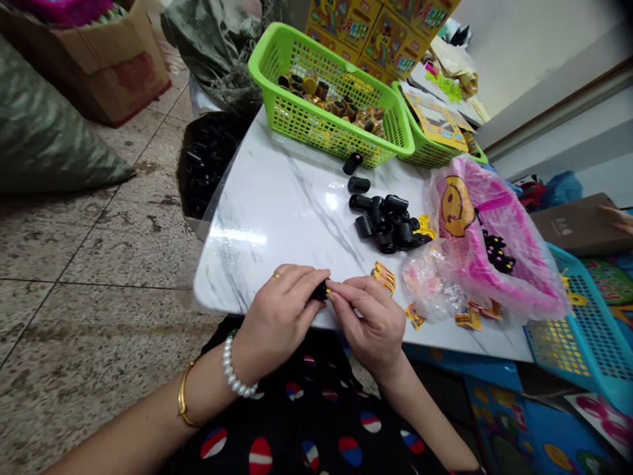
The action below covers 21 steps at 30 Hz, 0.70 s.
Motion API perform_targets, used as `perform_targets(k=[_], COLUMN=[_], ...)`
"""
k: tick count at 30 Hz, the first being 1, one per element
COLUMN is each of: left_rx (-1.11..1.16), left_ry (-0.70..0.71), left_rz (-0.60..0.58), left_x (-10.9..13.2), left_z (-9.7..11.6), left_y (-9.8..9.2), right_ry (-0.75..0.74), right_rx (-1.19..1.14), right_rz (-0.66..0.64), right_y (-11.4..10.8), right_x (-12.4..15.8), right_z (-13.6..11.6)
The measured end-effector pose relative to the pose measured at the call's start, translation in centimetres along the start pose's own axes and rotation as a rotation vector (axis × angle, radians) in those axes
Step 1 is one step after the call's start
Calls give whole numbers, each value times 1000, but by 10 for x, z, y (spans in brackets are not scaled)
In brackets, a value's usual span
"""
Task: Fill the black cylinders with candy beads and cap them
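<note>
A speckled tile floor (113, 244) spreads left of the white marble table (267, 211), with a cardboard box (109, 72) and a green sack (44, 125) on it; a pale wall (524, 46) rises beyond the table's far right corner.

Between my fingers (301, 280): a small piece (320, 290).
Ahead of my fingers: a heap of short tubes (386, 221) on the bench (262, 224).
Beyond the heap: a mesh basket (326, 99).
Right of my fingers: a plastic bag (487, 244).

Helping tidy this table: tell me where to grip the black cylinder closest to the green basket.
Pinch the black cylinder across its round barrel, fingers on opposite sides, coming from above on the side facing you. It seems to lie on its side on the marble table, and the green basket sits just beyond it, leaving little room there.
</note>
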<state>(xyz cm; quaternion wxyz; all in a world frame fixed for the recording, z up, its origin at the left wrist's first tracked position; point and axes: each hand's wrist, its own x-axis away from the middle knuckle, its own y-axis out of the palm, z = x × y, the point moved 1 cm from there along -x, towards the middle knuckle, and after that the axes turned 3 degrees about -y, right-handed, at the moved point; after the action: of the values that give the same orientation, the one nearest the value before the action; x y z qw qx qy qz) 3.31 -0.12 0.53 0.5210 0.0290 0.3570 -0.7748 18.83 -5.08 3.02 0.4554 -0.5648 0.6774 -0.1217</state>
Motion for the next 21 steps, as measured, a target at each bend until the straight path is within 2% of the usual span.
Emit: perform_targets(k=[6,12,16,21], left_rx=[14,12,16,3], left_ry=[22,34,41,38], left_rz=[7,16,17,6], left_x=[2,3,3,2], left_z=[-2,-3,-2,-1], left_y=[0,2,1,1], right_ry=[-12,20,180,567], right_rx=[58,69,-13,-376], right_rz=[-38,-7,4,30], right_y=[-2,1,5,10], right_x=[-3,-4,-3,-5], right_z=[-10,-13,-9,-3])
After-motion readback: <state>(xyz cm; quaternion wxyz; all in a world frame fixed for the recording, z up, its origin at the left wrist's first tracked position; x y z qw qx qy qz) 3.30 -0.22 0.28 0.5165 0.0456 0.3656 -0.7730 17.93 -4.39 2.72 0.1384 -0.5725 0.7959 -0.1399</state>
